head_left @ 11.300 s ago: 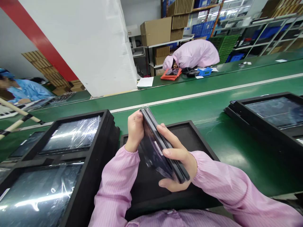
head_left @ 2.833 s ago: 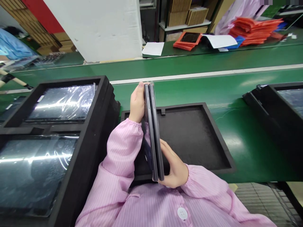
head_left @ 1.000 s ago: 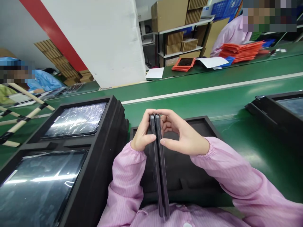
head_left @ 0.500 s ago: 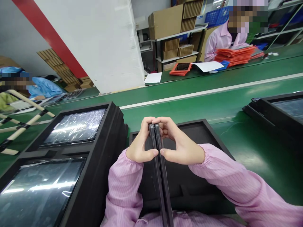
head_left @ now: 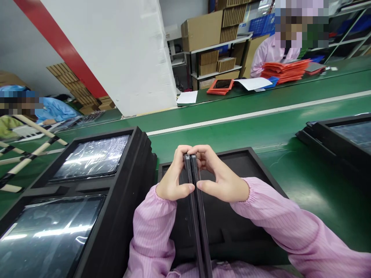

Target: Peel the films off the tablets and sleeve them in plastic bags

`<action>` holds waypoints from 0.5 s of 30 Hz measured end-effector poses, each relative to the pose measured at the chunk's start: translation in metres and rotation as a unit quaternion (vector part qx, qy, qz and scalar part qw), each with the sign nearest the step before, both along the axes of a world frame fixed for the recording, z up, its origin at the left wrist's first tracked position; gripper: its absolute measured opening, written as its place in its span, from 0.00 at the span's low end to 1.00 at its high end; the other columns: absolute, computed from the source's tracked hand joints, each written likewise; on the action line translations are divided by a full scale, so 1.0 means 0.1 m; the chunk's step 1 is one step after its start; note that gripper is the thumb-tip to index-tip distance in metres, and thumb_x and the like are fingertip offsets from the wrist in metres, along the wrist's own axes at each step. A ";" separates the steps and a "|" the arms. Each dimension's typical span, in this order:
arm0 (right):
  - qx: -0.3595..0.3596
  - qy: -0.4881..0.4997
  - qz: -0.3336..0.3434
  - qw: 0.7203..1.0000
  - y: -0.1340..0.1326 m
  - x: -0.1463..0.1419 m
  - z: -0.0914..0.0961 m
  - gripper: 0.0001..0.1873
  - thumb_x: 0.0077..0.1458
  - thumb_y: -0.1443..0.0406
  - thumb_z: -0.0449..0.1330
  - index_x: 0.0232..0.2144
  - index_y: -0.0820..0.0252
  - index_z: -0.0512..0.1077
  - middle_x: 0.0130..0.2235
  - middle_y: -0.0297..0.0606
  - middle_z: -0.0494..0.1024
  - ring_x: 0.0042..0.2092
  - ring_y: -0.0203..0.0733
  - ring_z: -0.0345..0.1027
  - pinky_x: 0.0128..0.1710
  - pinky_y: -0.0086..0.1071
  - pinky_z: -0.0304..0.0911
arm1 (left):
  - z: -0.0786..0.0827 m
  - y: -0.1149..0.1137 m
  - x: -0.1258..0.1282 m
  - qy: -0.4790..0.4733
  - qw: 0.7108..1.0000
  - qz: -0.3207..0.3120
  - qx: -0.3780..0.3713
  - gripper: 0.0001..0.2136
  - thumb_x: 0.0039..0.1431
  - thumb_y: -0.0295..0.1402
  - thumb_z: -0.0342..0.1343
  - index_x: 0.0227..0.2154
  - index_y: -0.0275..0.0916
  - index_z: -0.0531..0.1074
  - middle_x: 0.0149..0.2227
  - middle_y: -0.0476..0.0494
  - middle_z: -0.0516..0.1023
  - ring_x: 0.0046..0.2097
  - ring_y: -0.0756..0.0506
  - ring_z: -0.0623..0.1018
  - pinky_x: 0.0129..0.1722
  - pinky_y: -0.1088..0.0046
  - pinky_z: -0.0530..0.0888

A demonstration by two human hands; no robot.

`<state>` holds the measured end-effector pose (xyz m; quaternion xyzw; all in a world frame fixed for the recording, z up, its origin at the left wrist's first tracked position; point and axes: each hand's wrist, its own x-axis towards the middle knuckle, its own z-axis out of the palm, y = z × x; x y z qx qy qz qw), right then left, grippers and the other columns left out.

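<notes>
Two dark, thin tablets stand on edge side by side, seen along their narrow sides. My left hand is closed on the left tablet, its thumb against the near edge and fingers over the far end. My right hand grips the right tablet in the same way. The two tablets almost touch along their length, and their lower ends run out of view near my body. Beneath them lies a black foam tray with a raised rim.
On the left, stacked black foam trays hold film-covered tablets. Another black tray stack stands at the right. Beyond the green bench, a co-worker in pink sits behind orange sleeves. A striped rack is at far left.
My hands and the two tablets hold nearly the same pose. The view has shifted slightly. The co-worker's orange pile looks a little different at its right side.
</notes>
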<state>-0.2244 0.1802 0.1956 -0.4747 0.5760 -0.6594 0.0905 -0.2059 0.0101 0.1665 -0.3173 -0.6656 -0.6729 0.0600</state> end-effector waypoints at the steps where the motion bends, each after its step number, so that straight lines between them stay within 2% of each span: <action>1: -0.001 -0.001 -0.005 1.000 0.00 0.00 0.00 0.27 0.52 0.73 0.56 0.53 0.54 0.56 0.45 0.36 0.63 0.39 0.35 0.61 0.36 0.31 0.64 | -0.01 0.01 0.00 -0.002 1.000 0.001 0.012 0.30 0.51 0.51 0.63 0.53 0.47 0.59 0.47 0.43 0.58 0.42 0.43 0.69 0.43 0.60 0.74; 4: -0.001 -0.012 -0.014 1.000 0.00 0.01 -0.01 0.25 0.54 0.73 0.55 0.53 0.54 0.57 0.43 0.35 0.63 0.39 0.35 0.61 0.38 0.31 0.63 | -0.02 0.02 -0.01 -0.011 0.999 0.003 0.033 0.28 0.52 0.51 0.63 0.52 0.47 0.61 0.46 0.44 0.58 0.42 0.44 0.70 0.43 0.60 0.73; 15: -0.002 -0.034 -0.020 0.999 -0.01 0.03 -0.03 0.24 0.54 0.71 0.57 0.52 0.54 0.58 0.41 0.34 0.62 0.38 0.37 0.59 0.38 0.33 0.61 | -0.01 0.05 0.01 -0.007 0.999 0.015 0.039 0.28 0.52 0.52 0.63 0.50 0.45 0.62 0.43 0.45 0.62 0.40 0.44 0.70 0.39 0.62 0.72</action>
